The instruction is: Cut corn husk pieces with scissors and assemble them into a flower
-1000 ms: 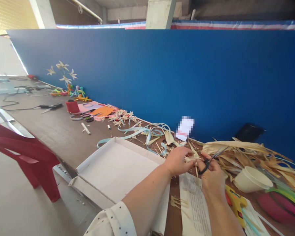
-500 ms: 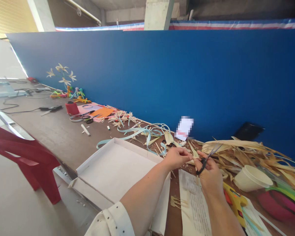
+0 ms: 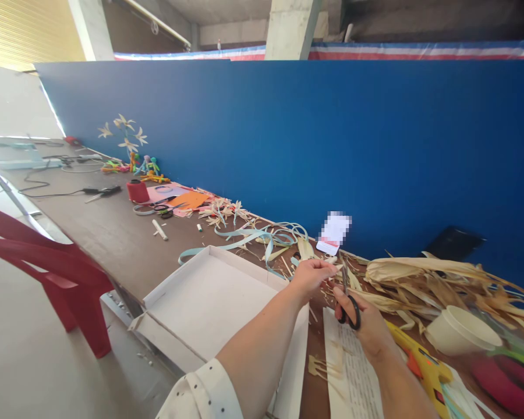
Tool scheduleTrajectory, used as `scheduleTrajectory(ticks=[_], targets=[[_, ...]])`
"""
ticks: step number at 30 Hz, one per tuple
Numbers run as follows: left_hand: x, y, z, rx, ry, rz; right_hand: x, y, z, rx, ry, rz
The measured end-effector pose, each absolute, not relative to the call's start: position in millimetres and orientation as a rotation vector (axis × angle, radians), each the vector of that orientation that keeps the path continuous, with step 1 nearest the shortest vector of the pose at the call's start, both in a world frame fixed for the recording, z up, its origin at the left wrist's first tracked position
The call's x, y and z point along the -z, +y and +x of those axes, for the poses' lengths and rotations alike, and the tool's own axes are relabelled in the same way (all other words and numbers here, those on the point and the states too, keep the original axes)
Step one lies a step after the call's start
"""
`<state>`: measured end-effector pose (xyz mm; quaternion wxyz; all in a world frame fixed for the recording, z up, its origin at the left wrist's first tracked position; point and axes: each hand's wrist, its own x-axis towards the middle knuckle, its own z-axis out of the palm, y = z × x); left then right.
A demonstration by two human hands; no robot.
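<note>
Over the brown table, my left hand [image 3: 310, 278] pinches a small pale strip of dried husk [image 3: 339, 269] between thumb and fingers. My right hand [image 3: 369, 331] has its fingers in the black handles of a pair of scissors [image 3: 354, 313]. The scissor blades point up and away, right beside the strip at my left fingertips. Whether the blades touch the strip I cannot tell. A printed sheet [image 3: 358, 378] lies under my right wrist, with thin husk cutouts [image 3: 321, 366] at its left edge. Dried corn husks [image 3: 423, 272] are heaped beyond my right hand.
An open white box [image 3: 213, 297] lies beneath my left forearm. To the right are a yellow glue gun [image 3: 421, 361] and a cream cup [image 3: 460, 330]. Light-blue ribbon [image 3: 240, 237] and husk flowers lie farther back. A blue panel [image 3: 244, 128] borders the table.
My right hand has turned the scissors from pointing right to pointing up, bringing the blades to the strip in my left fingers. The whole view has shifted slightly.
</note>
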<state>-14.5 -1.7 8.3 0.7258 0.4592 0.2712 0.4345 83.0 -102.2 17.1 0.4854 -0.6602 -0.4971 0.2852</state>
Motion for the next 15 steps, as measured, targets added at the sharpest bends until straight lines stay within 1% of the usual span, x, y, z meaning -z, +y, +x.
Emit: scheduleTrajectory(ticks=[7,15], targets=[[-12.0,-3.8,-15.0,-0.953,0.629,0.954,-16.0,-102.1,81.0,-0.715,-1.199,-1.604],[-4.8,0.2,-11.5,-0.963,0.616,0.958,-11.6,-100.3,83.3,-0.729,-1.171,-1.602]])
